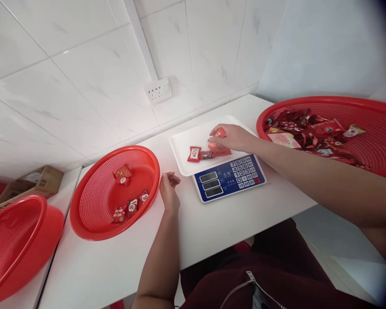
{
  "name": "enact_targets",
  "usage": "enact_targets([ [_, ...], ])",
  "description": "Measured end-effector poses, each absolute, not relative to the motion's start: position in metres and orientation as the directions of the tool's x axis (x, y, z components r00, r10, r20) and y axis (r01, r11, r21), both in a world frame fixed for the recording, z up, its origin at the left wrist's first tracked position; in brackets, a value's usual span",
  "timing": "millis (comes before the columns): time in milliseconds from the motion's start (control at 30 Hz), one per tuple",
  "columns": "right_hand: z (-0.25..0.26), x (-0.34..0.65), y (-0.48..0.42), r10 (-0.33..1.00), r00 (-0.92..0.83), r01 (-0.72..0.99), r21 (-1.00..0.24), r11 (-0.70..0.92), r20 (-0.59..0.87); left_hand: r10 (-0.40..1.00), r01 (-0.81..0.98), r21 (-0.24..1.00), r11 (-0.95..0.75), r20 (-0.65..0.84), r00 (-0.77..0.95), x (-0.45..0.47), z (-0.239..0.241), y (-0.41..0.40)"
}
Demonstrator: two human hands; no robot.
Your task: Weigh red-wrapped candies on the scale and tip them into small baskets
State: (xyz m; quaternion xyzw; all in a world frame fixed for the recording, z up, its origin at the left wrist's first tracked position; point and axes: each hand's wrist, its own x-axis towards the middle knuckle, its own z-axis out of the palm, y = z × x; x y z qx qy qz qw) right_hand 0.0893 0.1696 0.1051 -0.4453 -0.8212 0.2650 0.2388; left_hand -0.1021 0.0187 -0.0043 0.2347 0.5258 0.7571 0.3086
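My right hand [234, 136] reaches over the white tray [183, 148] of a digital scale [230, 178], its fingers closed round a red wrapped packet [221, 132]. Just beneath those fingers lies another red packet [223, 151]. Beside it on the tray are a small dark-red wrapped piece [206, 155] and a red packet with a pale label [194, 153]. My left hand [170, 189] rests by the right rim of a red mesh basket [80, 221], fingers loosely bent and apart, holding nothing. Several red wrapped packets [131, 206] lie in that basket.
At the right stands a larger red basket [324, 102] with a heap of wrapped packets [312, 131]. Another red basket [49, 227] and an open cardboard box [48, 180] are at the far left. A tiled wall with a power socket [158, 90] backs the white table [209, 231].
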Motion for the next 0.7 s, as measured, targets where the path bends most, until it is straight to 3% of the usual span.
enact_targets([
  [367,0.1038,0.093,0.1718,0.871,-0.47,0.506,-0.763,0.401,0.146,0.719,-0.233,0.942,-0.241,0.012,-0.695,-0.1006,-0.0031,0.0195],
  [700,0.1066,0.0926,0.167,0.859,-0.487,0.517,-0.74,0.43,0.158,0.718,-0.245,0.94,-0.239,0.001,-0.696,-0.1022,-0.0056,0.0203],
])
